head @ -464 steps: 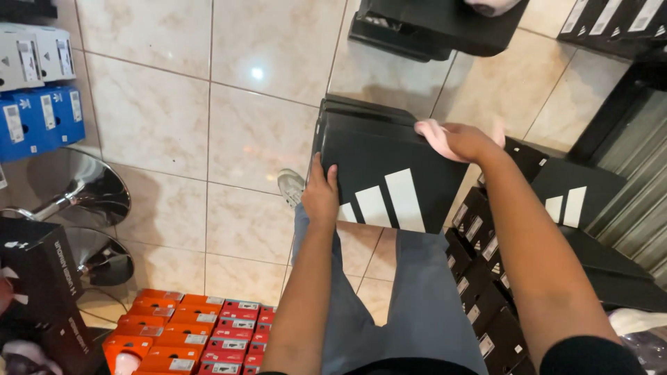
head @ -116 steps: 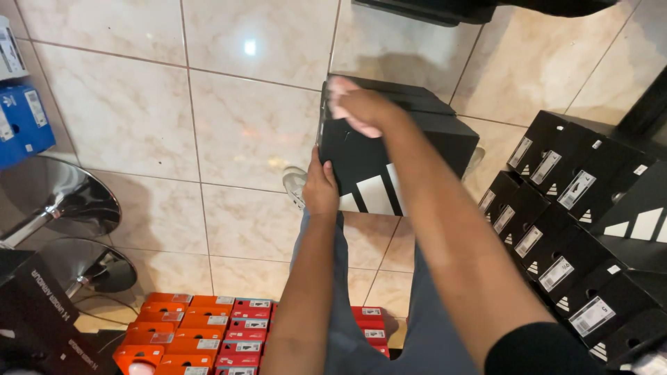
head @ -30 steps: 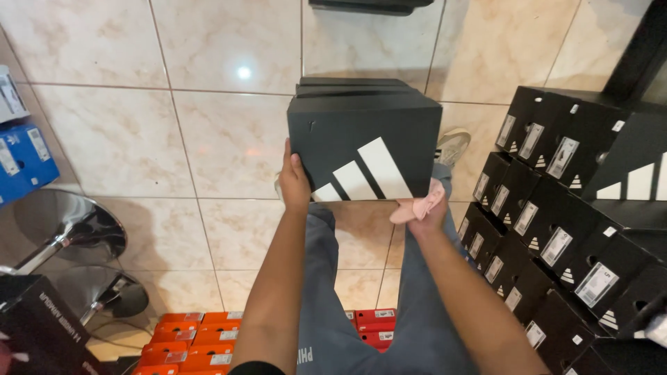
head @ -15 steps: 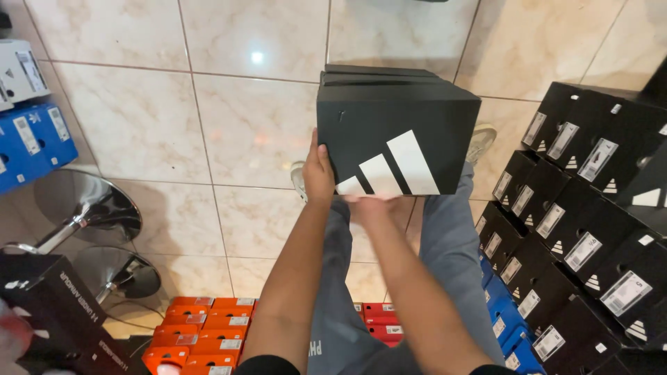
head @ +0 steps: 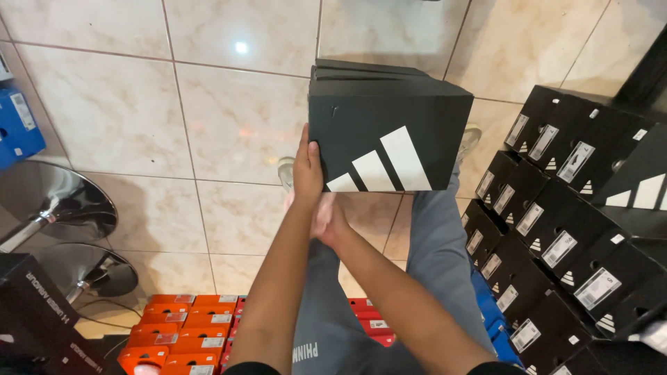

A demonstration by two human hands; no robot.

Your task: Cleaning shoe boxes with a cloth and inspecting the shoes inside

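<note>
Left hand (head: 308,169) clamped on black box (head: 385,132) stack's side, right hand (head: 328,217) cupped under it; mid-carry, w/ box wall (head: 570,229) right of grip.

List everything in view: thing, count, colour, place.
held stack of shoeboxes: several, exact count unclear, black with white stripes, centre, above the floor.
stacked shoeboxes: many, black, white labels, right.
orange boxes: many, orange-red, bottom, on the floor.
blue boxes: count unclear, blue, left edge.
stool bases: two, chrome, left.
tiled floor: beige.
left hand: on the stack's left side.
right hand: under the stack.
</note>
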